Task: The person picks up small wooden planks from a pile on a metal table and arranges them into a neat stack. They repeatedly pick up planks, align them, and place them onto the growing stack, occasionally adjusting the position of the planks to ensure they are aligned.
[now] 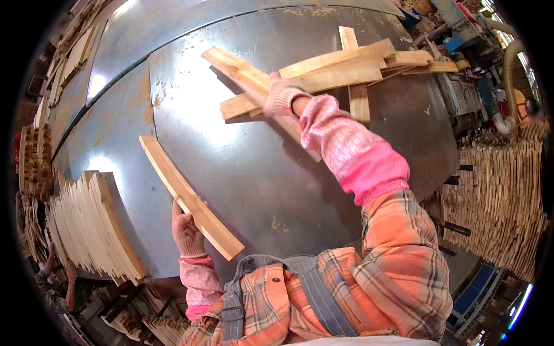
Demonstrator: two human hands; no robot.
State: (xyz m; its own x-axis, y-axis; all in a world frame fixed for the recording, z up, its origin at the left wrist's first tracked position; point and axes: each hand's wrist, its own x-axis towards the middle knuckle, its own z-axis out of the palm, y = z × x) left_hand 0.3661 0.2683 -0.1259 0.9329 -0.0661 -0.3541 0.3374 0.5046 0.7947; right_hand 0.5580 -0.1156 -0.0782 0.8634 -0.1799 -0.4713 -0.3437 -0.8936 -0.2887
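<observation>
My left hand (pixel 188 232), in a knit glove, grips a slightly curved wooden slat (pixel 183 191) from its left side, near the front edge of the metal table (pixel 231 173). Farther out, my right hand (pixel 281 96), also gloved, is closed round a second wooden slat (pixel 235 68) that slants from upper left to lower right. Part of this slat is hidden behind my hand and sleeve. Right by it lies a loose, crossed heap of wooden slats (pixel 332 78), one of them (pixel 235 108) sticking out to the left beneath the held one.
A neat row of slats (pixel 95 225) lies at the table's left edge, with another person's arms (pixel 70 285) beyond. Tall stacks of slats (pixel 493 202) stand on the right. Machinery with a hose (pixel 511 75) is at the far right.
</observation>
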